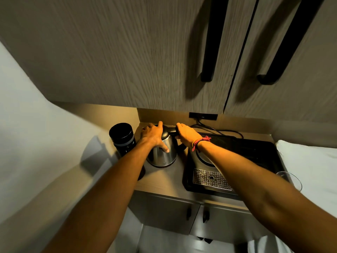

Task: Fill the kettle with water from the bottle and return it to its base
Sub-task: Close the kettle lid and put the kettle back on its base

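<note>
The steel kettle (162,154) stands upright on the brown surface (164,181), off its base, and everything else is placed from it. The left hand (154,136) lies over the kettle's top and left side, fingers spread on the dark lid and thumb pressed on the steel wall, so this grip is clamped on the kettle. The right hand (186,133) is wrapped round the black handle (172,132) at the kettle's upper right, its grip closed on it; a red thread band (200,142) circles that wrist. Just left of the kettle, partly behind the left forearm, stands a black bottle (122,138) with its cap on, upright and close to the kettle, though whether they touch cannot be told. Just right of the kettle sits a black tray (237,161) with the round base (203,156) in it, largely hidden by the right forearm, and a perforated metal grille (206,178) at its near edge. Behind the kettle, a black cord (218,130) runs along the back of the surface up to a wall socket (203,115). Above hang grey cupboard doors (127,52) with long black handles.
</note>
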Available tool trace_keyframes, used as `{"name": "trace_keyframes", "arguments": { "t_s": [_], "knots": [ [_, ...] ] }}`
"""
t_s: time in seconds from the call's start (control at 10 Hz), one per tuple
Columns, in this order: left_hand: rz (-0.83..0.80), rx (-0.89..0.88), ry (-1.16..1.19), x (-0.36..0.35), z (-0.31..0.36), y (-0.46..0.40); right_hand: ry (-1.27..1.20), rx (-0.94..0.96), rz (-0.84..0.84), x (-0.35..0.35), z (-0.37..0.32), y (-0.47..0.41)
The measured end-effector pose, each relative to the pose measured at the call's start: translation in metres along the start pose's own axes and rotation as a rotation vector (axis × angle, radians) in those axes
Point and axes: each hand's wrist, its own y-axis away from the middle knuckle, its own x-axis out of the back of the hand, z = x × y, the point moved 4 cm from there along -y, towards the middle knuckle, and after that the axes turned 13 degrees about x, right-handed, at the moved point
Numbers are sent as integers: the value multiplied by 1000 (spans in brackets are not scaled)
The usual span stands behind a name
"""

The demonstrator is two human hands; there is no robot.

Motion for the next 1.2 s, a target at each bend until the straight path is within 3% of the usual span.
{"name": "trace_keyframes", "arguments": {
  "t_s": [0.3, 0.4, 0.5, 0.6, 0.7, 0.8, 1.2],
  "knots": [
    [73, -88, 106, 22, 30, 10, -27, -33, 119, 66, -18, 62],
    [120, -142, 114, 34, 49, 13, -248, -175, 276, 91, -23, 97],
    [163, -203, 118, 45, 69, 17, -299, -226, 278, 103, -15, 119],
    [243, -325, 92, 57, 104, 23, -124, -228, 224, 76, 61, 91],
    [248, -390, 100, 57, 129, 28, -141, -244, 314, 69, 97, 90],
    [243, -451, 111, 50, 160, 36, -106, -226, 294, 60, 136, 96],
    [143, -438, 53, 20, 206, 42, -112, -316, 259, 35, 184, 128]
  ]
}}
